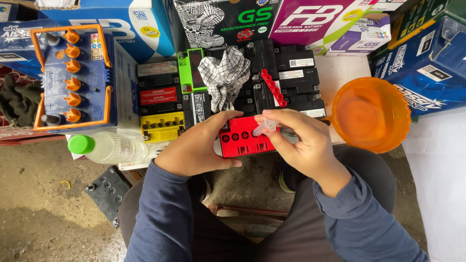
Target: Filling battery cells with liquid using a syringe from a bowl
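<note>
Small red rectangular battery (243, 137) with a row of round filler holes along its top sits just in front of the person's knees, its long axis running left to right, top face up. The left hand (199, 145) curls around the battery's left end, fingers closed against its top and side. The right hand (303, 138) is narrowed around a small clear plastic tube (266, 127), pinched between thumb and fingertips; the tube slants down and to the left, its tip at the battery's top near the holes. Behind the battery lie black batteries (291, 82), a black-and-white checked cloth (224, 75) and a red strip of caps (273, 87). An orange translucent plastic bowl (371, 114) stands to the right, and a clear bottle with a green cap (104, 147) lies to the left.
</note>
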